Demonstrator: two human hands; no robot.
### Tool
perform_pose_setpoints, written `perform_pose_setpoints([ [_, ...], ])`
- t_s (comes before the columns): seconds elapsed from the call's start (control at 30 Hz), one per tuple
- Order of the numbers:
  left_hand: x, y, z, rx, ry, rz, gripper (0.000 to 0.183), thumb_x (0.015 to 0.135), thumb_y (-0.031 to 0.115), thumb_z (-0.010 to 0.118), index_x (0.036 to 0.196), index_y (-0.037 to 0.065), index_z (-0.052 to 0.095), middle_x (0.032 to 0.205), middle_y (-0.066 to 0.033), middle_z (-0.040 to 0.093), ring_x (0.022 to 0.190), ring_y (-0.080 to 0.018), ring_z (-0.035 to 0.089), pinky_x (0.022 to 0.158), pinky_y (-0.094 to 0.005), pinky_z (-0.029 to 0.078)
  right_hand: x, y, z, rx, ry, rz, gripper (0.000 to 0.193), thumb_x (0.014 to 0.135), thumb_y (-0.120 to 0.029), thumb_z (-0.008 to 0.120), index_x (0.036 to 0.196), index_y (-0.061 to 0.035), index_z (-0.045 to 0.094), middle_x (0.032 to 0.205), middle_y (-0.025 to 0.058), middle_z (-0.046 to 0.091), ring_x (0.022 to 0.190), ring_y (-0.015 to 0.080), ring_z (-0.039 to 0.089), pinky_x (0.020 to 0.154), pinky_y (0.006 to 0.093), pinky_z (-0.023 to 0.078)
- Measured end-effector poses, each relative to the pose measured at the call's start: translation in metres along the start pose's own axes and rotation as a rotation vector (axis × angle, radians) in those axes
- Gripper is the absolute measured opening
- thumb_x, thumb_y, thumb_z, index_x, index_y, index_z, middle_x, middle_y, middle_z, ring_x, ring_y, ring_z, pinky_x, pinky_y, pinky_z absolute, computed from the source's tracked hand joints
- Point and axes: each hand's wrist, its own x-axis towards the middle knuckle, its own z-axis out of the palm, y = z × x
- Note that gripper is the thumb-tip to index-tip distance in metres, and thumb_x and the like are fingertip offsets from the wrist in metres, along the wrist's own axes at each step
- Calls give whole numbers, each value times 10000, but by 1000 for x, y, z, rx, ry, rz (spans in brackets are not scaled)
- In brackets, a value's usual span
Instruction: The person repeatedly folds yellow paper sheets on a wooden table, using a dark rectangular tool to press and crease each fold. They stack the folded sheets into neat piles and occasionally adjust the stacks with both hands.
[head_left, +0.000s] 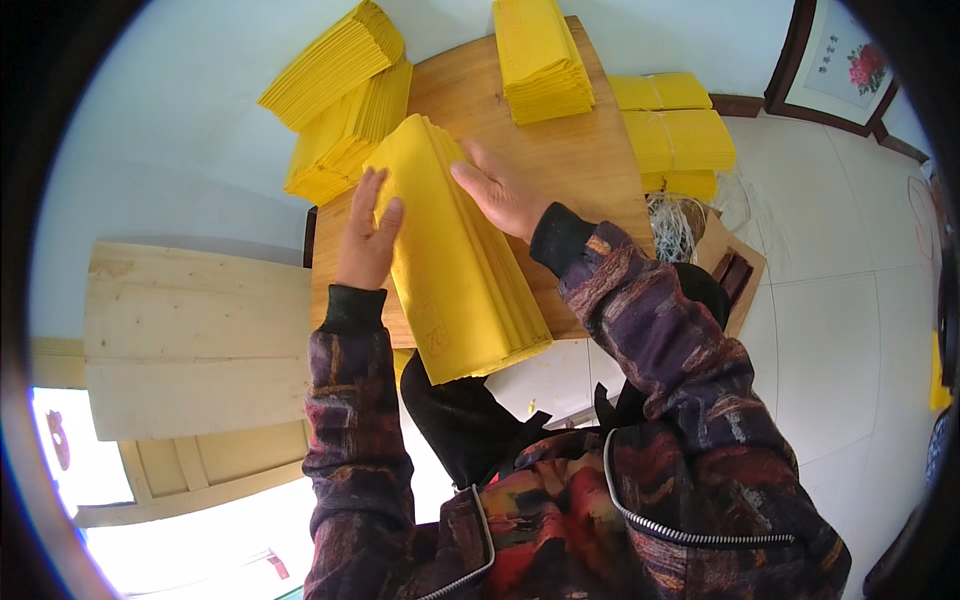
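A thick stack of folded yellow paper [440, 260] lies at a slant on the wooden table [465, 95], its near end jutting past the table's front edge. Against the stack's left side rests my left hand [370, 235], fingers stretched out and thumb apart. On the other side, my right hand [503, 192] is spread, its thumb at the stack's upper right edge and its other fingers partly behind the thumb. Neither hand is wrapped round the paper; the stack sits between the two palms.
Two more yellow paper stacks [345, 110] are piled at the table's back left, and another stack [540, 60] lies at the back right. Tied yellow bundles [680, 140] stand beyond the right edge, near a tangle of pale string [675, 228]. A wooden board [200, 340] leans at left.
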Motion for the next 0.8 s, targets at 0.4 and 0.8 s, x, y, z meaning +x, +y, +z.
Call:
perform_pose_setpoints([
  [0.4, -8, -11, 85, 489, -115, 30, 588, 873, 336, 479, 1356, 47, 308, 1405, -182, 292, 1297, -360, 253, 1063, -443, 196, 15, -17, 0, -869, 28, -608, 421, 832, -250, 499, 1107, 65, 458, 1160, 298, 461, 1111, 413, 423, 942, 438, 354],
  [0.8, -20, 7, 74, 481, -106, 41, 581, 865, 230, 454, 1374, 24, 265, 1449, -151, 218, 1345, -328, 166, 1090, -418, 132, -93, 8, -133, -62, 374, 57, 259, 881, -253, 524, 977, -13, 545, 892, 98, 629, 831, 192, 599, 735, 310, 462],
])
